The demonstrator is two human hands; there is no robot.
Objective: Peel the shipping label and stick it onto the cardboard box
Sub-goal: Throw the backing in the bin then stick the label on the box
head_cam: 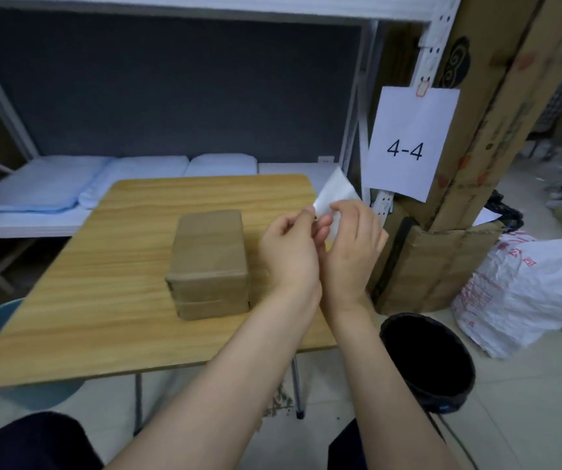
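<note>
Storage room with white shelving point(357, 130) behind, folded pale bedding point(69, 184) on the low shelf, a sheet marked 4-4 point(408, 144) hanging at the right. On the wooden table point(86, 283), a taped cardboard box point(210, 262), closed, contents hidden, top face bare. Above the table's right edge, just beside the box but clear of it, a white shipping label point(335, 195) pinched between both hands: left hand point(289, 252) closed on its lower corner with thumb and forefinger, right hand point(354, 245) closed on the sheet just alongside. Probably the peeling step, with label not yet separated from its backing. Best done by rolling one corner between the fingertips to split the layers, then drawing the backing away slowly and flat, touching the sticky side only at an edge. On the floor at the right, a black bin point(428, 364) with a dark liner, inside too dark to judge; beside it a crumpled white plastic bag point(527, 293), contents unseen.
</note>
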